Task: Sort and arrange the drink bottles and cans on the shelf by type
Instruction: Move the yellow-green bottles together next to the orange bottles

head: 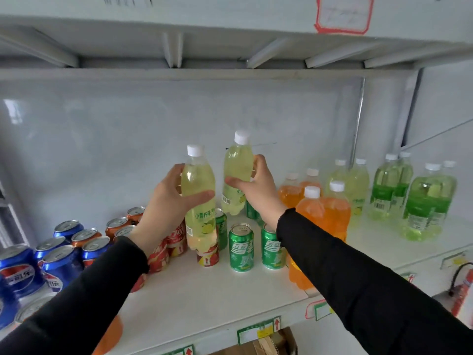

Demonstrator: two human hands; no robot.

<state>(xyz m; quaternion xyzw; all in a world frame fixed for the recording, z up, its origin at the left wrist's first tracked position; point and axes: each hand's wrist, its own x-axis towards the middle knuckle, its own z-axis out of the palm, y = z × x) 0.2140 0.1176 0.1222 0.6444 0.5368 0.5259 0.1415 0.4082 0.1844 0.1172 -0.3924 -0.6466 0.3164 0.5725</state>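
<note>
My left hand (pixel 167 198) grips a pale yellow lime drink bottle (pixel 199 216) with a white cap, held above the red cans (pixel 176 242). My right hand (pixel 258 187) grips a second, matching lime bottle (pixel 236 165), lifted higher over the green cans (pixel 241 248). Blue cans (pixel 23 270) and orange cans (pixel 116 225) stand at the left of the white shelf (pixel 204 298). Orange drink bottles (pixel 330 213), more pale lime bottles (pixel 357 185) and green bottles (pixel 425 203) stand in groups at the right.
The upper shelf (pixel 204 73) hangs overhead. Price tags (pixel 258 329) line the shelf's front edge. A red fire extinguisher (pixel 460 295) sits low at the right. An orange bottle (pixel 110 336) pokes out under my left sleeve. A cardboard box (pixel 268 344) lies below.
</note>
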